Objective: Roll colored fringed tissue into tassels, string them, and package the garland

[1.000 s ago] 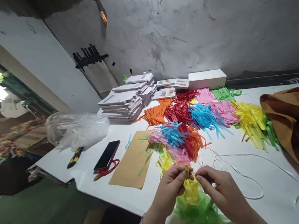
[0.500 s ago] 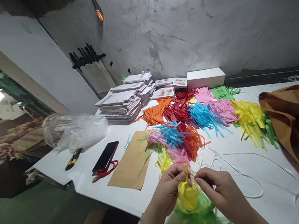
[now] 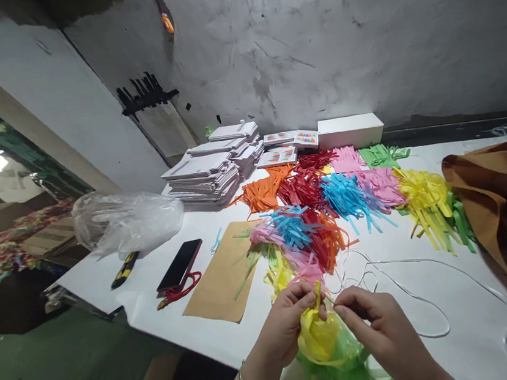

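My left hand is closed on the twisted top of a yellow tissue-paper tassel, which hangs below the fingers. Just to its right, my right hand pinches the end of a thin string that runs toward the tassel's top. Whether the string goes through or around the tassel is too small to tell. Beneath both hands hang green paper strips, partly hidden by the yellow paper. Pink, yellow, blue, red and orange fringed tassels lie just beyond my fingers.
White cord loops over the table at right, near a brown bag. Brown paper, a phone, a cutter knife and a clear plastic bag lie left. Stacked white cards and a white box stand behind.
My right fingers have shifted slightly right and down along the string. My left hand keeps its hold on the yellow tassel, nearly still.
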A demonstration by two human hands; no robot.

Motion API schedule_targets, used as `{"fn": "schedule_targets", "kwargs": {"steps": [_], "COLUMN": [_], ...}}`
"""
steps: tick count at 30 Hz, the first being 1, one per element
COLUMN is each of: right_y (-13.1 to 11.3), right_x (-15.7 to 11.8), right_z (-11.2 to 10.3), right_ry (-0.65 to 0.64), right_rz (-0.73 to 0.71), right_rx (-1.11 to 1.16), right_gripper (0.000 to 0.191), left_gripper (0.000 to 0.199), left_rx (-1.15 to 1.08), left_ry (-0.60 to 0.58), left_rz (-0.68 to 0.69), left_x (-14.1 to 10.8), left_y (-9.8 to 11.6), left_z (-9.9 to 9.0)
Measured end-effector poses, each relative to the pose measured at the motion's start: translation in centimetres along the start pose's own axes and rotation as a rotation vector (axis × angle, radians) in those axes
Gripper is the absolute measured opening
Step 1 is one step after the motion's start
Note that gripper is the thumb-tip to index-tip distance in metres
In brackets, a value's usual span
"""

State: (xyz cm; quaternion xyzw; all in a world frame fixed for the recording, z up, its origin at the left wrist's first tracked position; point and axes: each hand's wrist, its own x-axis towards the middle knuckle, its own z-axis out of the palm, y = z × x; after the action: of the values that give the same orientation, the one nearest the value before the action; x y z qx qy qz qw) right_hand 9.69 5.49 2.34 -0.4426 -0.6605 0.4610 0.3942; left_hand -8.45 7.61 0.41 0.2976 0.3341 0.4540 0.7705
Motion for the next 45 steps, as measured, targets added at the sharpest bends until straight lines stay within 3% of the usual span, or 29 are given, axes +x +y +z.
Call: {"fn": "schedule_targets", "kwargs": {"steps": [11, 25, 30, 33, 36, 38, 42, 45], "right_y": [-0.4, 0.0, 0.5, 1.1, 1.5, 1.8, 2.6, 3.4], "right_x": [0.1, 0.3, 0.3, 0.3, 0.4, 0.4, 0.6, 0.9], "right_z": [0.2, 0.2, 0.4, 0.6, 0.8, 0.8, 1.1, 1.4], "right_ry": [-0.013, -0.071, -0.049, -0.038, -0.112, -0.099, 0.107, 0.179], "right_rz": [-0.041, 0.16, 0.184, 0.211, 0.194, 0.151, -0.065, -0.072], "right_rx": [-0.087, 0.14, 0.19, 0.306, 0.39, 0.279, -0.149, -0.075], "right_gripper": [0.026, 0.028, 0.031, 0.034, 0.042, 0.035, 0.029, 0.028], "left_gripper": [0.029, 0.033, 0.037, 0.034, 0.031, 0.028, 0.02, 0.021], "left_rx": [-0.017, 0.128, 0.38, 0.584, 0.807, 0.958, 1.226, 1.279], "left_ry": [-0.022, -0.018, -0.013, -0.027, -0.042, -0.043, 0.017, 0.068], "left_rz": [-0.01, 0.032, 0.057, 0.187, 0.346, 0.426, 0.596, 0.604], "left_x": [0.2, -0.1, -0.3, -0.6, -1.0, -1.1, -0.8, -0.4], "left_y": [-0.3, -0.3, -0.2, 0.1, 0.1, -0.2, -1.8, -3.6], "left_z": [-0.4, -0.6, -0.9, -0.5, 0.0, 0.2, 0.1, 0.0]}}
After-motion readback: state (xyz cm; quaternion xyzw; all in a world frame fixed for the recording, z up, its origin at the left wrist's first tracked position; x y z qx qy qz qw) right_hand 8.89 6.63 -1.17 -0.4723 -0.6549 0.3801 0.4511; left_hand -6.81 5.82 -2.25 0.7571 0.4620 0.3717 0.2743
